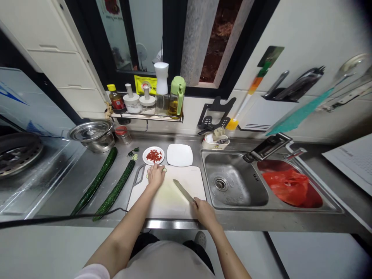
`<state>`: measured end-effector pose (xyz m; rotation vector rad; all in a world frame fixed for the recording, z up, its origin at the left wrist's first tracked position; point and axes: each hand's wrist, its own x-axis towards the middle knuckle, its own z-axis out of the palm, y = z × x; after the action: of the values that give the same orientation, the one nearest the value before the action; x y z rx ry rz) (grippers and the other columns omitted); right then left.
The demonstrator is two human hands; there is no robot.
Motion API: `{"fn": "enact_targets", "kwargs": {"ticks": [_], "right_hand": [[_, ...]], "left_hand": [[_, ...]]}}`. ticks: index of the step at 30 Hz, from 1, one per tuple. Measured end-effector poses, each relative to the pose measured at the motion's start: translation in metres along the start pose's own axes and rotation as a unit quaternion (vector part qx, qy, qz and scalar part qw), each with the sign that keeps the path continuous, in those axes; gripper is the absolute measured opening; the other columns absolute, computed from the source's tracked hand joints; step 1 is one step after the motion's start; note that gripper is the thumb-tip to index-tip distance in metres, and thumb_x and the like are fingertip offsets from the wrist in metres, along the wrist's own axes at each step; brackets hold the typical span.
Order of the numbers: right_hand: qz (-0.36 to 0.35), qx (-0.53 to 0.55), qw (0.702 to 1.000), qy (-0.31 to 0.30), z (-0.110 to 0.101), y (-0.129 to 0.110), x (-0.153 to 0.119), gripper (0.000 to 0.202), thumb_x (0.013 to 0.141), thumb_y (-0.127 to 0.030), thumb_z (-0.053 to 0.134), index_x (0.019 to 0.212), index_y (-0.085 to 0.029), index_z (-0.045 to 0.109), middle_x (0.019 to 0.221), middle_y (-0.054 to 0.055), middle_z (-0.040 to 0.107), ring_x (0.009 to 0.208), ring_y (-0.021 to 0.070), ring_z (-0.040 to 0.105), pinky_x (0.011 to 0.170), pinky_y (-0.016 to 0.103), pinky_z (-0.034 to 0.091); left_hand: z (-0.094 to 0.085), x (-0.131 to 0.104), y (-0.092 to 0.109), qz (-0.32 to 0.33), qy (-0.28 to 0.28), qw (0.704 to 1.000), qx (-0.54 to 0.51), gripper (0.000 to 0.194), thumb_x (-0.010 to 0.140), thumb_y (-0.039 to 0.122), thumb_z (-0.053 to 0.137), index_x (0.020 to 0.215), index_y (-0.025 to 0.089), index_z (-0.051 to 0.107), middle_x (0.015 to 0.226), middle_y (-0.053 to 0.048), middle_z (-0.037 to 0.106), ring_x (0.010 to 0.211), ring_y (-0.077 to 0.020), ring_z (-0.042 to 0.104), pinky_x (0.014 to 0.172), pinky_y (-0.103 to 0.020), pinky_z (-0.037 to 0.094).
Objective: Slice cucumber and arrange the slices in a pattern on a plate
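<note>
Green cucumbers (115, 190), two of them, lie side by side on the bench (62, 180), left of the cutting board (171, 203), their long axes slanting from near left to far right; the left hand (156, 176) is nearer to them. That hand is at the board's far-left part, fingers lowered beside cucumber slices (164, 169); whether it pinches any, I cannot tell. Rightward, the knife (183, 190) points away and leftward, its tip near the slices but apart, its handle gripped in the right hand (204, 211).
</note>
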<state>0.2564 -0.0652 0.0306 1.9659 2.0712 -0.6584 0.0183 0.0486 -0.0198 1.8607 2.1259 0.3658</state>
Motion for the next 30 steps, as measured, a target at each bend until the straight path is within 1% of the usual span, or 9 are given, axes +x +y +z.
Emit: {"fn": "enact_targets", "kwargs": {"ticks": [4, 9, 15, 19, 21, 23, 26, 28, 30], "right_hand": [[0.01, 0.003, 1.0, -0.002, 0.002, 0.003, -0.003, 0.031, 0.098, -0.033, 0.033, 0.101, -0.021, 0.061, 0.097, 0.008, 0.07, 0.092, 0.0182, 0.063, 0.069, 0.025, 0.034], [0.015, 0.004, 1.0, 0.005, 0.003, 0.006, -0.006, 0.029, 0.097, -0.032, 0.034, 0.1, -0.021, 0.061, 0.096, 0.008, 0.07, 0.092, 0.0186, 0.064, 0.067, 0.025, 0.033], [0.008, 0.001, 1.0, 0.011, 0.002, 0.005, -0.007, 0.029, 0.098, -0.032, 0.034, 0.101, -0.021, 0.061, 0.096, 0.008, 0.07, 0.092, 0.0194, 0.064, 0.067, 0.026, 0.034], [0.005, 0.0, 1.0, 0.001, 0.001, 0.002, -0.007, 0.03, 0.098, -0.033, 0.033, 0.101, -0.022, 0.06, 0.097, 0.008, 0.07, 0.09, 0.0193, 0.064, 0.066, 0.026, 0.034], [0.002, -0.002, 1.0, -0.002, -0.001, 0.0, -0.007, 0.03, 0.098, -0.034, 0.033, 0.101, -0.022, 0.06, 0.097, 0.008, 0.07, 0.091, 0.0191, 0.064, 0.066, 0.026, 0.033], [0.0, -0.005, 1.0, -0.002, -0.002, -0.002, -0.007, 0.03, 0.098, -0.034, 0.033, 0.102, -0.022, 0.06, 0.097, 0.008, 0.07, 0.091, 0.0194, 0.064, 0.066, 0.026, 0.033], [0.002, -0.004, 1.0, 0.0, -0.003, -0.003, -0.008, 0.03, 0.098, -0.033, 0.033, 0.104, -0.021, 0.06, 0.097, 0.008, 0.07, 0.092, 0.0199, 0.064, 0.067, 0.026, 0.033], [0.003, -0.002, 1.0, 0.002, -0.003, -0.004, -0.008, 0.031, 0.098, -0.031, 0.032, 0.106, -0.02, 0.06, 0.098, 0.009, 0.07, 0.093, 0.02, 0.064, 0.069, 0.026, 0.034], [0.002, 0.001, 1.0, 0.0, -0.002, -0.006, -0.009, 0.031, 0.098, -0.031, 0.031, 0.107, -0.019, 0.059, 0.099, 0.01, 0.069, 0.094, 0.0202, 0.063, 0.07, 0.026, 0.035]], "left_hand": [[0.006, 0.005, 0.003, 0.016, -0.005, 0.999, 0.03, 0.03, 0.09, 0.032, 0.047, 0.111, 0.027, 0.067, 0.115, -0.01, 0.055, 0.109, -0.0275, 0.047, 0.093, -0.042, 0.032], [0.007, 0.006, 0.003, 0.024, -0.004, 0.998, 0.05, 0.028, 0.09, 0.03, 0.046, 0.107, 0.026, 0.068, 0.115, -0.011, 0.055, 0.111, -0.0283, 0.046, 0.092, -0.042, 0.033], [0.005, 0.001, 0.006, 0.032, 0.005, 0.998, 0.045, 0.027, 0.091, 0.028, 0.043, 0.106, 0.025, 0.066, 0.113, -0.011, 0.057, 0.11, -0.0276, 0.047, 0.092, -0.042, 0.032], [0.004, -0.003, 0.008, 0.033, 0.009, 0.999, 0.035, 0.025, 0.09, 0.025, 0.045, 0.103, 0.025, 0.066, 0.113, -0.011, 0.06, 0.113, -0.0272, 0.046, 0.094, -0.041, 0.03], [0.003, -0.004, 0.008, 0.034, 0.008, 0.999, 0.02, 0.024, 0.09, 0.023, 0.045, 0.101, 0.025, 0.066, 0.111, -0.01, 0.062, 0.112, -0.0262, 0.048, 0.094, -0.041, 0.029], [0.002, -0.004, 0.007, 0.019, 0.006, 1.0, -0.006, 0.023, 0.089, 0.023, 0.046, 0.099, 0.024, 0.066, 0.106, -0.009, 0.065, 0.108, -0.0247, 0.052, 0.094, -0.04, 0.03], [0.001, -0.007, 0.002, -0.051, -0.007, 0.996, -0.069, 0.021, 0.087, 0.024, 0.048, 0.095, 0.026, 0.067, 0.099, -0.004, 0.07, 0.099, -0.0216, 0.059, 0.091, -0.038, 0.034], [0.0, -0.013, -0.004, -0.091, -0.036, 0.988, -0.116, 0.019, 0.084, 0.025, 0.052, 0.095, 0.027, 0.068, 0.096, -0.001, 0.072, 0.095, -0.0194, 0.062, 0.088, -0.034, 0.037], [0.0, -0.022, -0.01, -0.104, -0.073, 0.98, -0.151, 0.018, 0.08, 0.026, 0.057, 0.093, 0.028, 0.069, 0.093, 0.001, 0.073, 0.092, -0.0178, 0.063, 0.085, -0.031, 0.039]]}}
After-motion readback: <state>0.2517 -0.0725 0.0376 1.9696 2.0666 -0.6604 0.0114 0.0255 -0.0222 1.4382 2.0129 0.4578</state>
